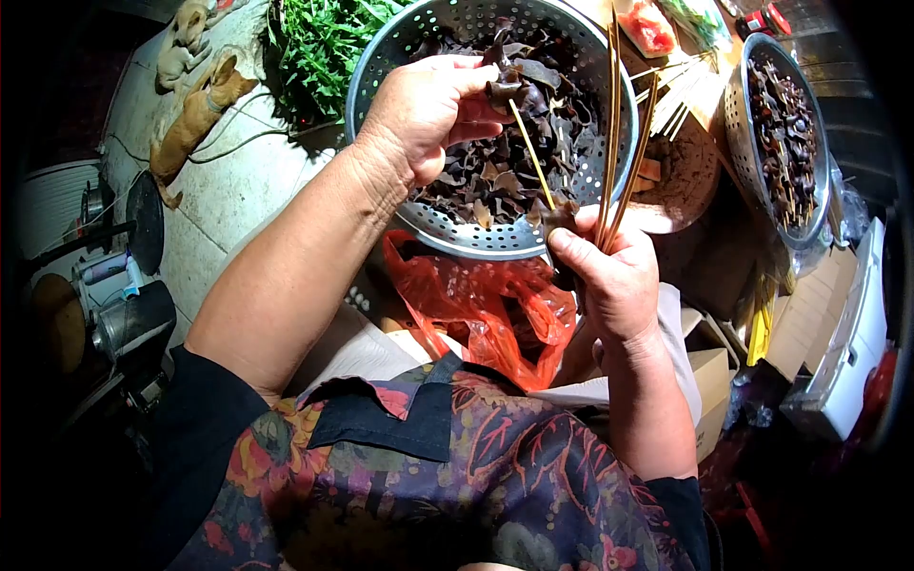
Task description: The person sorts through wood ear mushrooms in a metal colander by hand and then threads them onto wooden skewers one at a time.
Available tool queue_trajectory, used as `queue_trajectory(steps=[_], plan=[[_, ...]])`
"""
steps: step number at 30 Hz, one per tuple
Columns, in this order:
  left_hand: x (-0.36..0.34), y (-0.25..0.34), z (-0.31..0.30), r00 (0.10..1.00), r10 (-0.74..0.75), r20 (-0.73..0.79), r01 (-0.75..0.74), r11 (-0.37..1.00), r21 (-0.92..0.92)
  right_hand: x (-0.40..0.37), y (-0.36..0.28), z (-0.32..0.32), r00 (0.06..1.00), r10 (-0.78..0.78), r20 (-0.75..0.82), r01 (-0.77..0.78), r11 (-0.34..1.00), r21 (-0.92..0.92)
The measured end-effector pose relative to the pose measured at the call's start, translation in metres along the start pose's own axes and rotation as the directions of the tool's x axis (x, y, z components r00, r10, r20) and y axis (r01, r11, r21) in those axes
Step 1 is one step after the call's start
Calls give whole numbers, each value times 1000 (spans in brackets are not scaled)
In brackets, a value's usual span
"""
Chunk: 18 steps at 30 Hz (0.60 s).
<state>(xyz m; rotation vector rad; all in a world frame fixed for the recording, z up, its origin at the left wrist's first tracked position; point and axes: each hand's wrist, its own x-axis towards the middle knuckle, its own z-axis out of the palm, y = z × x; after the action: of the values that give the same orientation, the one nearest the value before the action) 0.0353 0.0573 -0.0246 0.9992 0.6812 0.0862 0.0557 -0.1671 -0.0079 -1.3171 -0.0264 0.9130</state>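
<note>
A large perforated metal colander (428,241) holds many dark, wrinkled fungus pieces (486,186). Over it, my left hand (433,109) pinches a dark fungus piece (505,86) at the upper tip of a thin wooden skewer (531,152). My right hand (614,276) is closed around the lower part of that skewer, near the colander's right rim. More dark fungus sits on the skewer beside my right thumb. Several bare skewers (614,124) also stand up from my right hand. Its palm side is partly hidden.
A red plastic bag (486,295) lies below the colander. At the right, a second colander (741,124) holds loaded skewers (785,143). Leafy greens (319,62) are at the upper left, near a brown dog (195,124). Cardboard (809,305) and a white box (847,352) stand right.
</note>
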Motion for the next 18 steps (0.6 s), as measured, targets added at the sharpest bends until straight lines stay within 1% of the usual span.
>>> queue_trajectory(steps=[3,5,7,9,10,11,13,14,15,16,18], plan=[[0,-1,1,1000,21,2,-21,999,32,0,-1,1,1000,19,5,-19,1000,-4],[-4,-3,4,999,-22,38,21,1000,20,0,1,1,1000,-4,-7,4,1000,-28],[-8,-6,8,999,-34,26,34,999,13,1,-1,1,1000,18,-11,-18,1000,-9],[-12,-11,10,992,-80,96,79,997,15,3,-2,0,999,38,-17,-38,999,9],[-16,-14,13,989,-106,101,107,994,-3,4,-2,-1,998,61,-4,-61,997,44],[-19,-17,16,982,-131,139,137,990,-35,5,-2,-2,997,83,8,-84,993,79],[-29,-19,24,977,-155,147,157,988,-6,8,-2,-3,998,69,9,-69,995,68],[-33,-17,26,969,-184,162,183,983,22,9,-1,-3,997,72,-20,-71,996,58],[-35,-20,28,970,-194,149,191,981,34,10,-1,-3,996,75,-50,-73,996,49],[-34,-25,28,972,-191,135,187,981,44,9,-5,-2,993,111,-31,-107,987,117],[-34,-28,29,975,-188,123,183,982,53,10,-3,-2,994,103,-37,-98,988,118]])
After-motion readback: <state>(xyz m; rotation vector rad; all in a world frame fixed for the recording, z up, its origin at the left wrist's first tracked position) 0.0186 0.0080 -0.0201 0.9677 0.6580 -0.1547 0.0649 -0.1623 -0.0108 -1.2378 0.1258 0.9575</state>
